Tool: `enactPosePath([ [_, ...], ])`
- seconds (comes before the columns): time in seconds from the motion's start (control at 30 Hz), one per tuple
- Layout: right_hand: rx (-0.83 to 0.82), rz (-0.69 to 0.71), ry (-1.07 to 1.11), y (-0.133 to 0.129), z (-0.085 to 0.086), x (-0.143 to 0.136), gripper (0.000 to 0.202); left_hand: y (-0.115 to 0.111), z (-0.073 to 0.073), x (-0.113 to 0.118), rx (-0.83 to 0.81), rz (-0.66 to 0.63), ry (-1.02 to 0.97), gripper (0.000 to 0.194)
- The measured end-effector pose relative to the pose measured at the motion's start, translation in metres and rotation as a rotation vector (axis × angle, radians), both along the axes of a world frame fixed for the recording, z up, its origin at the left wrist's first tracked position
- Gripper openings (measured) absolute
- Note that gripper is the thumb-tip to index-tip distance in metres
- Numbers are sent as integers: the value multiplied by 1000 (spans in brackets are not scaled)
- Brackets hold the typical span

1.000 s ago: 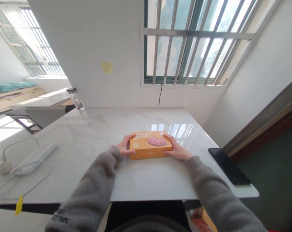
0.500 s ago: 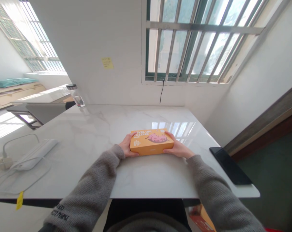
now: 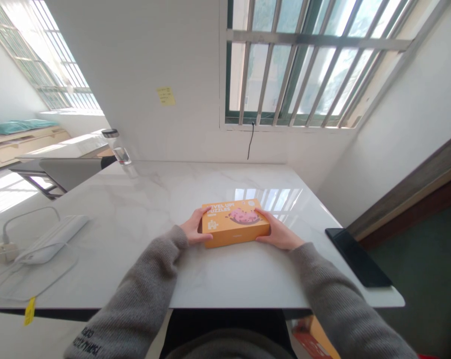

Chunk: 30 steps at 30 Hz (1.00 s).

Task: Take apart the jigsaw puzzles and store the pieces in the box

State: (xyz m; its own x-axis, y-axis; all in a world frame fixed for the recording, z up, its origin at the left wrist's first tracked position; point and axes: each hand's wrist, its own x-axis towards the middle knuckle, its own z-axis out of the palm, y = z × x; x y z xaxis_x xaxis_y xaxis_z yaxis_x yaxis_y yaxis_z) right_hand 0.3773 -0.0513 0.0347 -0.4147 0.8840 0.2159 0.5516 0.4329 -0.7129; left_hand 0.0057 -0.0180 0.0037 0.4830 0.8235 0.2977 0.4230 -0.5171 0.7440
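An orange puzzle box [image 3: 228,232] with a pink picture and the words "LEVEL UP! PUZZLES" lies face up at the middle of the white marbled table [image 3: 232,279]. My left hand [image 3: 194,228] grips its left end, thumb along the front side and fingers at the top edge. Around the right end is my right hand [image 3: 277,232], with the thumb low on the front side and a finger over the top corner. The box looks closed. Whether its underside fully touches the table, I cannot tell.
A black tablet or phone [image 3: 358,257] lies along the table's right edge. To the left are a white power strip [image 3: 57,239] and its loose cables. A clear bottle [image 3: 116,147] stands at the far left corner. Behind the table rises a wall with a barred window.
The box has turned slightly, its left end coming a little nearer to me, so more of its front side shows. Both hands stay on it.
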Motion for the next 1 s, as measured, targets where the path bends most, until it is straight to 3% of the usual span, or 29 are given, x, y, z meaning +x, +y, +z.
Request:
enactPosePath([
  [0.1,70,7,-30,3,-8,1,89,-1,11,-2,-73,16,-73,65],
  [0.23,220,-112,-46,10,-17,-3,75,-4,28,0,-97,64,-10,52],
  [0.33,314,-264,-62,7,-16,-12,66,-7,34,4,-207,39,-70,46],
  [0.4,281,-289,-58,-2,-13,-20,56,-8,34,7,-310,6,-120,45],
  [0.47,180,-217,-38,-14,-9,-30,47,-9,30,12,-377,-10,-109,49],
  [0.57,97,-137,-44,-35,-4,-44,46,-9,25,23,-319,44,-73,61],
  [0.7,155,-250,-88,-54,0,-58,44,-13,22,37,-223,73,-54,65],
  [0.87,61,-259,-13,-57,4,-65,49,-16,19,39,-234,47,-21,66],
  [1.0,-54,-218,89,-44,7,-61,53,-16,15,38,-326,10,-136,77],
])
